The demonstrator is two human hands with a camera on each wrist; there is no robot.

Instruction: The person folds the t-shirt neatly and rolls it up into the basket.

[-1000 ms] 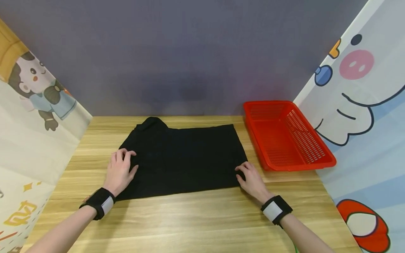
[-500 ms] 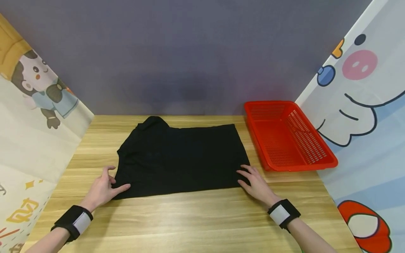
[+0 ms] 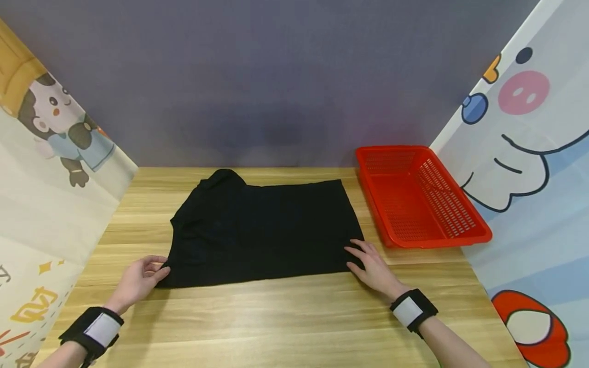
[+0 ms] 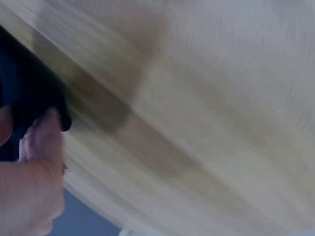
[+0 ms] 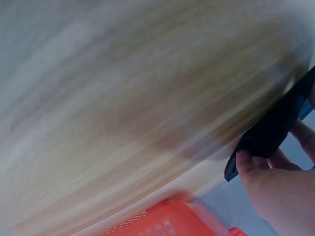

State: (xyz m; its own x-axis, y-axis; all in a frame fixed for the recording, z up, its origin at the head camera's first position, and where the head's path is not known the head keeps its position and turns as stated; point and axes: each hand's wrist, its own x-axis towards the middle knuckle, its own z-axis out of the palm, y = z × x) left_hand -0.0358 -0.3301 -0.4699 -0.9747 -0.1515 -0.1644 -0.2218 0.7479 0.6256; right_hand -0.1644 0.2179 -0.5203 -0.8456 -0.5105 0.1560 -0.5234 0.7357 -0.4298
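A black garment (image 3: 267, 230), seemingly folded, lies spread on the wooden table in the head view, with a rounded bump at its far left. Its exact kind is hard to tell. At the near left corner my left hand (image 3: 138, 280) pinches the cloth between thumb and fingers. The left wrist view shows that hand (image 4: 34, 182) at the dark cloth's tip, somewhat blurred. My right hand (image 3: 375, 268) rests with spread, relaxed fingers on the near right corner. In the right wrist view, the thumb and fingers of this hand (image 5: 280, 184) touch the garment's edge (image 5: 268, 132).
A red plastic basket (image 3: 391, 204) with slotted sides stands right of the garment, close to my right hand. Behind the wooden table (image 3: 276, 327) rises a grey wall (image 3: 276, 87). Printed cartoon sheets hang at the left (image 3: 41, 189) and right (image 3: 520, 168).
My left hand has moved from the garment's left side down to its near left corner, pinching it and drawing it slightly outward. The right hand has shifted slightly and its fingers have spread.
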